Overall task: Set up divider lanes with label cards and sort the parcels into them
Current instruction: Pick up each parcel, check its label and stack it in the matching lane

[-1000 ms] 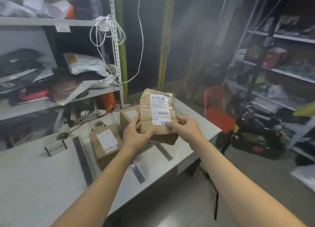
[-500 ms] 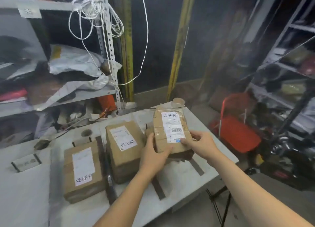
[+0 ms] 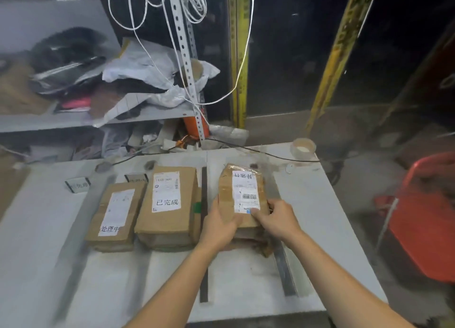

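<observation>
Seating the taped parcel (image 3: 242, 194) in the lane nearest the right edge of the tabletop (image 3: 320, 229), gripped at its near end by left hand (image 3: 219, 225) and right hand (image 3: 279, 219). Worth keeping it square between the two divider strips (image 3: 203, 283), label up, off either strip. Other lanes: middle parcel (image 3: 170, 204) marked 已完成, left parcel (image 3: 115, 212) beside it, label cards (image 3: 77, 185) toward the far edge.

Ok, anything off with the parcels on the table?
The taped parcel gripped by the left hand and right hand has its label upside down; the middle parcel and left parcel beside it read upright.
</observation>
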Motion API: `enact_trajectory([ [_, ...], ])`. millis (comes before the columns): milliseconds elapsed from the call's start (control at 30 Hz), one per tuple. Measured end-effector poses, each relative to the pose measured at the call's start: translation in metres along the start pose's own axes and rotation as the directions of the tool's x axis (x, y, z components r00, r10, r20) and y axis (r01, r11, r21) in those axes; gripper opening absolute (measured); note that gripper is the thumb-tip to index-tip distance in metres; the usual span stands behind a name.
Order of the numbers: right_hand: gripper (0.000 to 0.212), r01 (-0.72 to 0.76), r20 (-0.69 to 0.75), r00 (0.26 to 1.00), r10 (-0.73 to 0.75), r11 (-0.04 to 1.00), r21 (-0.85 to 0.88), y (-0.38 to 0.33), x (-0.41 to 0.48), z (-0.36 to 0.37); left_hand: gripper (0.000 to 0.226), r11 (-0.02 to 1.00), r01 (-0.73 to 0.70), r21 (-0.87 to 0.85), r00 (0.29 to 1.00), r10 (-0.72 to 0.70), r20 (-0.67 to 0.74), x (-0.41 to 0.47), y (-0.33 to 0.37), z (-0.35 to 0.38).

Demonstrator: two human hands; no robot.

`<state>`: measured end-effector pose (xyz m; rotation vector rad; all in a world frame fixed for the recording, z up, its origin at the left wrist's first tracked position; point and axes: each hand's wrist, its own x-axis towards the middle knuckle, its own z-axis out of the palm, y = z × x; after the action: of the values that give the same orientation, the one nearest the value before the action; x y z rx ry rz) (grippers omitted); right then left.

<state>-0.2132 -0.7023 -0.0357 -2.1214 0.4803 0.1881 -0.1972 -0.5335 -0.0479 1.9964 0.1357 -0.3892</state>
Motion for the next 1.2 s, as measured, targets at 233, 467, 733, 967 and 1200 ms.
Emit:
enact_trajectory([
  [233, 0.034, 0.049, 0.066, 0.997, -0.037, 0.979, -0.197, 0.018, 0.008, 0.011, 0.054, 0.991, 0.109, 0.075, 0.988, -0.100, -0.115, -0.002, -0.012, 0.028],
  [467, 0.030, 0.166, 0.023, 0.986, -0.166, 0.947, -0.275, 0.002, 0.013, 0.011, 0.057, 0.901, -0.070, 0.428, 0.962, 0.174, -0.210, -0.006, 0.012, 0.010],
  [733, 0.051, 0.432, 0.131, 0.900, -0.416, 0.812, -0.392, -0.095, 0.004, 0.026, 0.067, 0.717, -0.122, 0.686, 0.922, 0.338, -0.189, -0.019, 0.054, -0.107],
  [967, 0.053, 0.605, 0.205, 0.784, -0.585, 0.649, -0.461, -0.196, -0.043, 0.101, 0.067, 0.565, 0.079, 0.822, 0.876, 0.354, -0.327, -0.069, 0.011, -0.259],
  [1200, 0.051, 0.694, 0.332, 0.696, -0.637, 0.480, -0.536, -0.304, -0.120, 0.241, 0.070, 0.457, 0.275, 0.846, 0.856, 0.284, -0.432, -0.139, -0.084, -0.437],
])
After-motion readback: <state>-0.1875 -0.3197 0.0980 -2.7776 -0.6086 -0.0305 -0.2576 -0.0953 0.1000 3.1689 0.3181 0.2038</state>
